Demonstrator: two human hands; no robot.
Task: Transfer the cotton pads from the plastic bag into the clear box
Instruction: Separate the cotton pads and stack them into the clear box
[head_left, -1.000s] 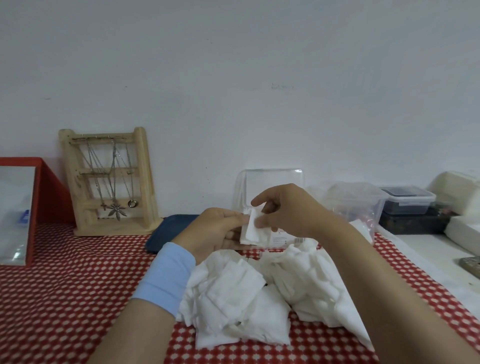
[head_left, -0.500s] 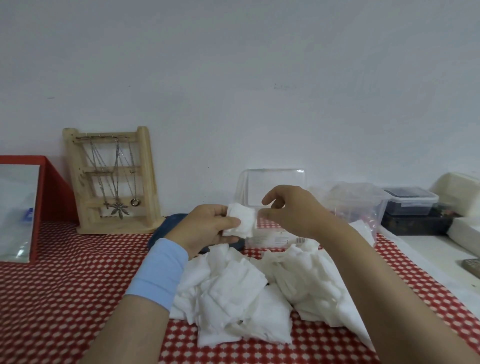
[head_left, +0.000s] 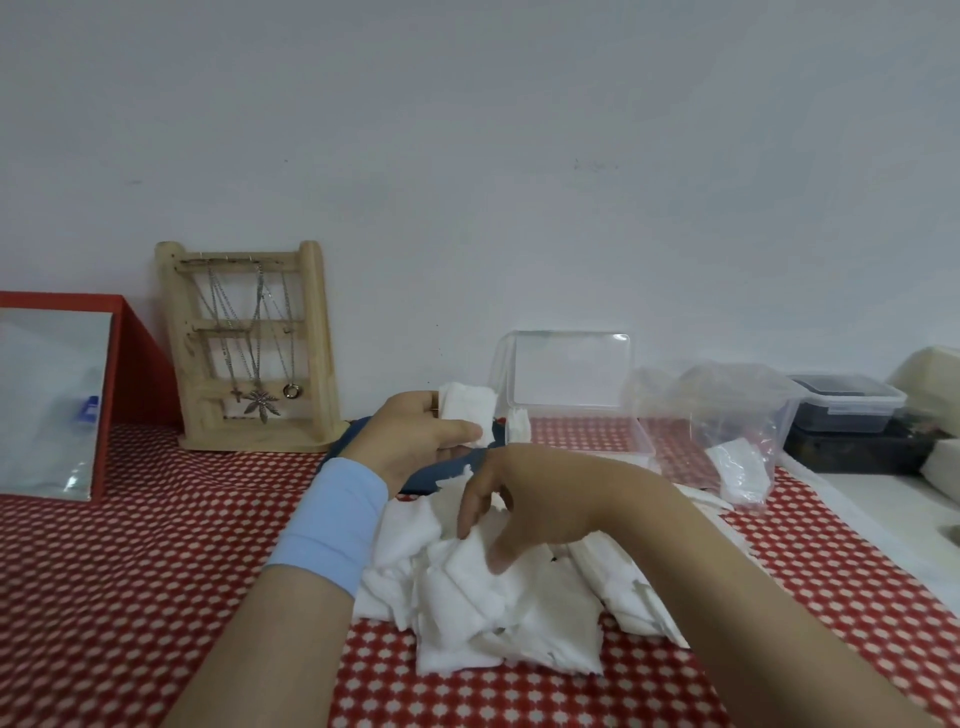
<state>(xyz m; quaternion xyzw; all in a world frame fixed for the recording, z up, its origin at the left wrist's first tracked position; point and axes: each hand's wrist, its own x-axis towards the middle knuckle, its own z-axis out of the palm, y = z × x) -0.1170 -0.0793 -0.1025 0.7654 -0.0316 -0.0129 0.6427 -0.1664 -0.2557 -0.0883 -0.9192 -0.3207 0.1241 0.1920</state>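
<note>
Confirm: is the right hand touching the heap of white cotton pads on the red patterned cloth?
Touching. The head view shows the right hand with its fingertips sunk into the top of the heap of white cotton pads, pinching one.

Much here is covered by the hands or cut by the edges.

The left hand (head_left: 415, 436) covers the lower part of the stack of pads (head_left: 467, 413) it grips, so their number cannot be told. The right hand (head_left: 530, 499) hides its fingertips in the pile of pads (head_left: 493, 613); whether it pinches one or only touches is unclear. A dark blue thing (head_left: 447, 475) shows only in slivers behind both hands. The stack of pads covers the clear box's (head_left: 597, 452) left corner. The crumpled plastic bag (head_left: 727, 410) blurs its contents. The mirror (head_left: 47, 405) is cut by the left edge, a cream box (head_left: 930, 369) by the right, both forearms by the bottom.
</note>
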